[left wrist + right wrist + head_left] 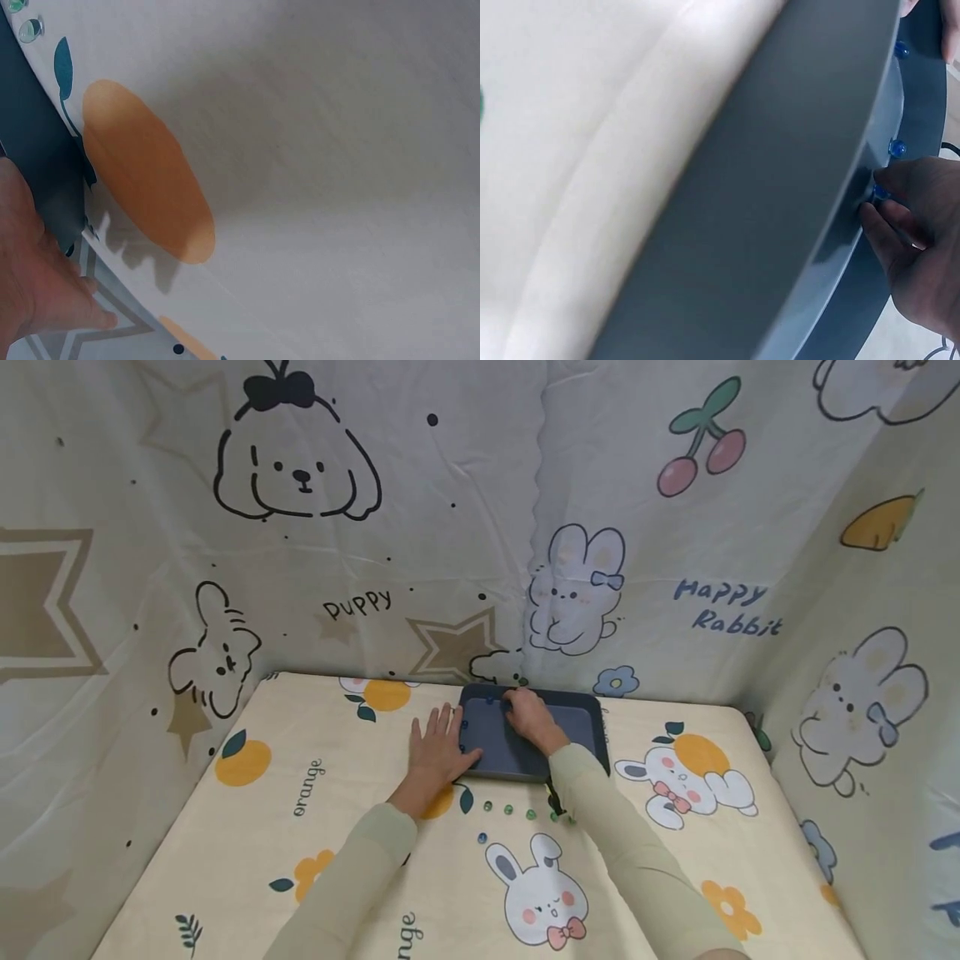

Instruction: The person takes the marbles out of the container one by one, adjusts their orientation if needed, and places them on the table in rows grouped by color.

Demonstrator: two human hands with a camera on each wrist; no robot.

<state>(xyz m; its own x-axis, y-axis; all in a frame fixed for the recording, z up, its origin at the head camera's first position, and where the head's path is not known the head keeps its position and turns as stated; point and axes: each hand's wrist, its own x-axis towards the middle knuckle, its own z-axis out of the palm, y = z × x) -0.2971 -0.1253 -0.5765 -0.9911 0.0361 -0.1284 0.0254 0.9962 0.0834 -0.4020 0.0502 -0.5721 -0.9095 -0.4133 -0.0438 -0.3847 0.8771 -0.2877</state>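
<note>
A dark blue tray (pixel 513 762) lies at the far side of the cloth-covered table. My left hand (pixel 437 752) rests at its left side with straight, spread fingers and the thumb over the rim. Inside the tray, my right hand (pixel 534 718) reaches to the far wall. In the right wrist view its thumb and fingertips pinch a small blue marble (pixel 881 192), partly hidden, close against that wall. Beside it sits another blue marble (pixel 898 148), and a third blue marble (pixel 901 49) lies farther along, toward the left hand.
In front of the tray, several green marbles (pixel 508 809) form a row on the cloth, its right end near the right sleeve. One blue marble (pixel 482 837) lies nearer to me. Printed fabric walls (pixel 420 560) enclose the back and sides.
</note>
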